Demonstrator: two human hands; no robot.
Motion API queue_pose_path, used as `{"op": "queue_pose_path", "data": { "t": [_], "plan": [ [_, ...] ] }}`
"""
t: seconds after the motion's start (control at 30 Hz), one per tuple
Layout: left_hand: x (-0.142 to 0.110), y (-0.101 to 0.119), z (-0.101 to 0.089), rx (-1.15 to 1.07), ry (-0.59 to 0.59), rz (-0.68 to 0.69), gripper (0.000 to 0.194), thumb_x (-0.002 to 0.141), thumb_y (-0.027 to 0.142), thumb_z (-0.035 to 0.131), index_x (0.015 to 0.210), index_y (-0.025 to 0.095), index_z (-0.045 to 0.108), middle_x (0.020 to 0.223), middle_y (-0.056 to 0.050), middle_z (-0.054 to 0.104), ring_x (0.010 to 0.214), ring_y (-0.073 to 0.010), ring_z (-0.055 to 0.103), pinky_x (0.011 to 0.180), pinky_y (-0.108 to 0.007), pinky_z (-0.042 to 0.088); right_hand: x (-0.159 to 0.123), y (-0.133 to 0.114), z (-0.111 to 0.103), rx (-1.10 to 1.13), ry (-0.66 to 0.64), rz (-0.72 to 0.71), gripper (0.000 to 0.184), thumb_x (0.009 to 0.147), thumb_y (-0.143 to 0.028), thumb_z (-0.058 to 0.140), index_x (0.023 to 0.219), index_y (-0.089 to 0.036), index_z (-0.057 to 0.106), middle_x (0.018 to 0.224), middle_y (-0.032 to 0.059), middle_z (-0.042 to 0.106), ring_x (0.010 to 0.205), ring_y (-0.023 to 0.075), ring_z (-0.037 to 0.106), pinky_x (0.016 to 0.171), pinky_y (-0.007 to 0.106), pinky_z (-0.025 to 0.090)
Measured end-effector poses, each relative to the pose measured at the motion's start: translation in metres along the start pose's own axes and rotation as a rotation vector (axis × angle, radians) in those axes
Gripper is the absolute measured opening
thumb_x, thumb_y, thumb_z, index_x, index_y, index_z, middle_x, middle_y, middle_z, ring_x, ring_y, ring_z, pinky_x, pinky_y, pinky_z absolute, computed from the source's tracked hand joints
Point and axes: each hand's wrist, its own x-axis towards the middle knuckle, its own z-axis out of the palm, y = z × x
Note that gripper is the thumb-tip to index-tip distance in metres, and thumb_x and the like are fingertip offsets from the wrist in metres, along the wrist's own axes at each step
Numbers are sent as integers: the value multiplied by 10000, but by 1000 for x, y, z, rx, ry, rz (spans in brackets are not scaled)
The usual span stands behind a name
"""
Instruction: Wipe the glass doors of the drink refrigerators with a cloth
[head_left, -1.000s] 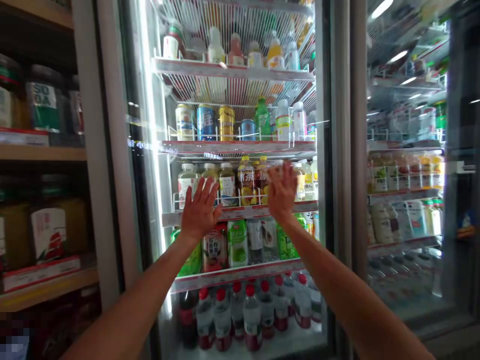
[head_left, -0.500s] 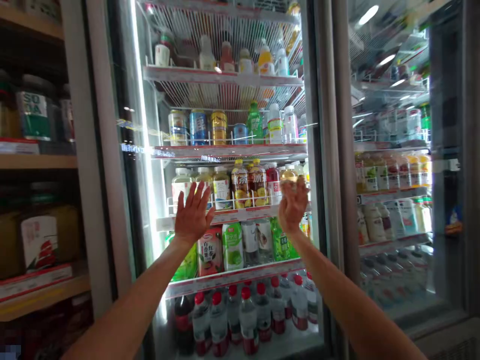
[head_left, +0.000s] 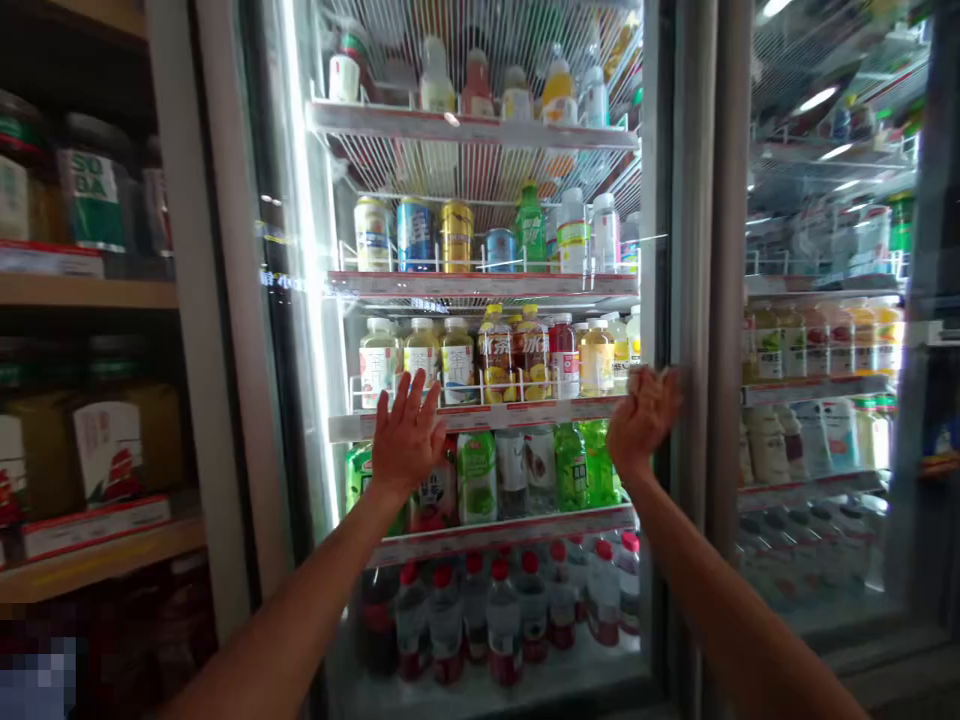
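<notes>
1. While L hand [head_left: 407, 435] lies open, fingers apart, on glass cooler door [head_left: 480, 170], R hand [head_left: 643, 420] half-curls at door's right frame [head_left: 664, 250], grip unclear.
2. Door stands btwn hands & drink bottles [head_left: 457, 360] on wire shelf [head_left: 480, 418]; jars [head_left: 94, 185] on wood shelf [head_left: 82, 292] to left.

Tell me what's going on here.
A person stands at a lit glass-door drinks cooler, both bare hands raised. Their left hand is open, fingers spread, palm toward the glass in front of the bottled drinks. Their right hand is up at the cooler's vertical door frame, fingers slightly curled. Neither hand holds anything. Wooden shelves of jars stand to the left.
</notes>
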Motion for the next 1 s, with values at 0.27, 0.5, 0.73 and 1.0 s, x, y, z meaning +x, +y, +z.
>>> {"op": "queue_pose_path", "data": {
  "t": [0.27,0.5,0.73,1.0],
  "plan": [
    [0,-1,0,2,11,24,609,853,279,449,1408,236,201,1463,-65,235,1365,-213,182,1121,-438,128,-64,-86,-8,192,-398,-634,482,823,-210,470,1286,-341,436,1455,-20,302,1374,204,174,1105,461,211],
    [-1,0,0,-41,-15,-17,595,856,280,434,1405,238,208,1467,-60,223,1368,-220,167,1123,-455,111,-17,9,-13,-27,-37,-32,463,876,-216,359,1338,-208,381,1446,117,301,1340,252,265,1042,553,257],
    [-4,2,-3,-35,-36,-20,590,862,275,425,1407,235,203,1466,-69,222,1370,-213,156,1124,-453,105,-96,-100,-19,202,-437,-594,518,830,-219,454,1333,-320,375,1457,19,298,1377,232,157,1091,482,221],
    [-61,3,-11,6,-120,4,614,852,237,444,1411,222,191,1457,-94,239,1372,-219,128,1117,-460,123,-50,2,-24,-55,-154,-98,524,864,-236,382,1381,-231,297,1449,128,292,1356,276,216,1029,573,249]
  ]
}}
